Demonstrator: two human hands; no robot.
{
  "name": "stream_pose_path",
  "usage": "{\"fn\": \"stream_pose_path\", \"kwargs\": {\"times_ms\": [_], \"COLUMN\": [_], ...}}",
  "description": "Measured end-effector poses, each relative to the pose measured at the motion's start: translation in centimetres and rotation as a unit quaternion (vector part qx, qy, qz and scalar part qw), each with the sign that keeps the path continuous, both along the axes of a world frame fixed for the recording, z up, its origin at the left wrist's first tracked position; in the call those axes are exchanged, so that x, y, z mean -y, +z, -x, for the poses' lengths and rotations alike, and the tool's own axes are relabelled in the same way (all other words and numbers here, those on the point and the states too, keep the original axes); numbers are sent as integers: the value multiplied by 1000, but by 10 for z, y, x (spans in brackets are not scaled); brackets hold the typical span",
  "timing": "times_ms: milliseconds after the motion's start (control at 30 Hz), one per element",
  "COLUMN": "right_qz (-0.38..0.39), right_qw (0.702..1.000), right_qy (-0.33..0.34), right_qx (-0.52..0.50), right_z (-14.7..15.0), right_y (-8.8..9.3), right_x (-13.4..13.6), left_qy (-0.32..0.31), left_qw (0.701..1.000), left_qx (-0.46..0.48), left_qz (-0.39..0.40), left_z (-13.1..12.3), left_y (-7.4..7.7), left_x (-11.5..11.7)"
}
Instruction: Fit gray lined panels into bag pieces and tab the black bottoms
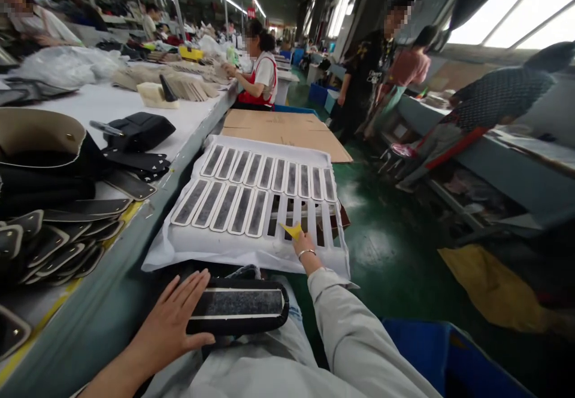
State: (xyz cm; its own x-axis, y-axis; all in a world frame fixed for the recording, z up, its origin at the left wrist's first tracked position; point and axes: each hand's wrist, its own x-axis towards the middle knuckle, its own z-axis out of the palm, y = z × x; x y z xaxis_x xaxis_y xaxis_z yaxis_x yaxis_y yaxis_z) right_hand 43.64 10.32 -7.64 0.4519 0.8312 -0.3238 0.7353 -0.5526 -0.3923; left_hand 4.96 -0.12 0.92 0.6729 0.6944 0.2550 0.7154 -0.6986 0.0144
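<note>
My left hand (177,314) lies with fingers spread on the near-left end of a black padded piece (238,323), which rests across my lap. A dark grey strip (242,303) with white edges covers its upward face. My right hand (305,246) is closed on a small yellow scraper (293,230), held over the near right part of a white-covered rack (197,253). Two rows of grey strips with white rims, such as one strip (256,212), lie on the rack. Open slots show beside and beyond the scraper.
A cardboard sheet (287,125) lies behind the rack. The long table (130,102) on the left bears black bags (139,131) and stacked black flaps (49,242). A blue bin (417,350) stands at lower right. Several people work nearby, one in a red vest (258,81).
</note>
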Motion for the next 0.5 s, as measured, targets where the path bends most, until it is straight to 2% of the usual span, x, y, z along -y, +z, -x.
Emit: {"fn": "stream_pose_path", "kwargs": {"times_ms": [100,167,267,300,333,367,433,500], "right_qz": [-23,-39,-52,-57,-74,-81,-132,-198], "right_qw": [999,996,977,965,942,918,921,920], "right_qy": [21,55,136,163,174,194,151,164], "right_qx": [-24,-63,-157,-197,-279,-335,-333,-296], "right_z": [-7,1,37,50,60,67,70,67], "right_y": [17,36,66,73,77,77,65,47], "right_x": [8,22,66,85,106,125,148,151], "left_qy": [-10,-4,25,40,58,65,68,66], "left_qw": [999,999,997,996,994,992,989,986], "left_qx": [-32,-42,-50,-51,-49,-46,-28,-2], "left_qz": [15,28,53,66,81,97,130,155], "left_z": [-16,-17,-16,-17,-18,-20,-22,-21], "left_y": [-6,-9,-2,2,7,12,18,22], "left_x": [-6,-8,-3,1,6,9,11,9]}}
